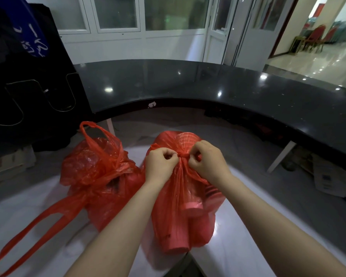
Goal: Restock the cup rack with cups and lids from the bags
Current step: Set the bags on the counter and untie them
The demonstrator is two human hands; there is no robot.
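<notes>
Cup bag — thin red translucent plastic, tied shut at a knot on top. Stacks of red cups show through its wall, lying tilted. It stands on the white table. A second red bag sits just left of the cup bag, its handles trailing further left. The left hand is at the knot's left side and the right hand at its right — fingers of both curled, pinching the twisted plastic. Bare forearms converge over the cup bag. Dark counter beyond it.
</notes>
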